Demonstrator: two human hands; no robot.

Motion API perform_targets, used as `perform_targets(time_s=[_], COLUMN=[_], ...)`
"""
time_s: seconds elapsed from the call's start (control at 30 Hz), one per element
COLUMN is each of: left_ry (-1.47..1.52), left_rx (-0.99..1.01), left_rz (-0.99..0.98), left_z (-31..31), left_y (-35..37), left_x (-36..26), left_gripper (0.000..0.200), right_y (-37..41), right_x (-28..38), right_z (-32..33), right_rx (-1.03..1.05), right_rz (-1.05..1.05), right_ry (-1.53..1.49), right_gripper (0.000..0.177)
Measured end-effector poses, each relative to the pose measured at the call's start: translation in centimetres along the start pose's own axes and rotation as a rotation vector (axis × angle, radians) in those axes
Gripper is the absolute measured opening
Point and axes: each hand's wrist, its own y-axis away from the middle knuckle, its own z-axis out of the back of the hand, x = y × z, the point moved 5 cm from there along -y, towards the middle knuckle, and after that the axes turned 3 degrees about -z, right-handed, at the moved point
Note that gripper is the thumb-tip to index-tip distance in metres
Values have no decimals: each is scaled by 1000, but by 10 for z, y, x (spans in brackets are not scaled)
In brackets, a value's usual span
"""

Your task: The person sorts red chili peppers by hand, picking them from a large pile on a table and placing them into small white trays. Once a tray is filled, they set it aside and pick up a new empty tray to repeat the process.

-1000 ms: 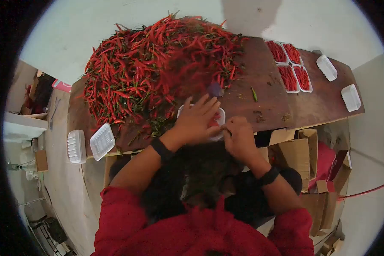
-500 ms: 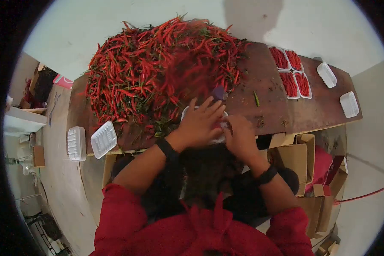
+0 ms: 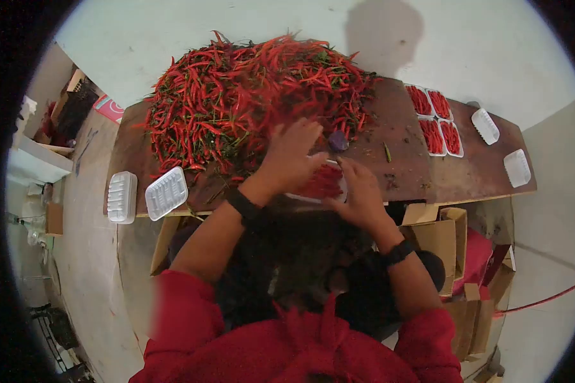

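A white plastic tray (image 3: pixel 305 197) with red chili peppers (image 3: pixel 322 183) laid in it sits at the table's front edge. My right hand (image 3: pixel 362 195) grips the tray's right end, thumb at the front rim and fingers toward the far corner. My left hand (image 3: pixel 292 156) is over the tray's left back side, fingers stretched toward the chili pile and somewhat blurred. Nothing shows in that hand. A big heap of red chilies with green stems (image 3: pixel 204 108) lies just beyond it. By the tray's back edge is a small purple object (image 3: pixel 338 141) whose kind I cannot make out.
Several filled chili trays (image 3: pixel 436 121) stand at the right on the brown table (image 3: pixel 396 112). White trays (image 3: pixel 485 126) lie farther right, and others (image 3: pixel 167 193) at the left front. A single greenish chili (image 3: pixel 387 152) lies right of the pile. Cardboard boxes (image 3: pixel 431 239) are below the table.
My left hand has lifted off the tray and moved up toward the pile, uncovering the chilies inside. My right hand stays at the tray's right end. The camera view has shifted slightly.
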Motion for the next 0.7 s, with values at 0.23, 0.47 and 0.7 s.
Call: perform_targets(time_s=[0.23, 0.47, 0.7], left_ry=[-81, -104, -83], left_rx=[42, 42, 18], left_rz=[65, 93, 40], left_z=[17, 23, 24], left_y=[28, 43, 49], left_x=[15, 18, 20], left_gripper=[50, 44, 32], right_y=[-8, -9, -2], right_x=[16, 18, 14], right_z=[-10, -17, -14], right_rx=[48, 43, -66], right_rz=[55, 90, 55], right_ry=[66, 69, 32], right_gripper=[84, 90, 90])
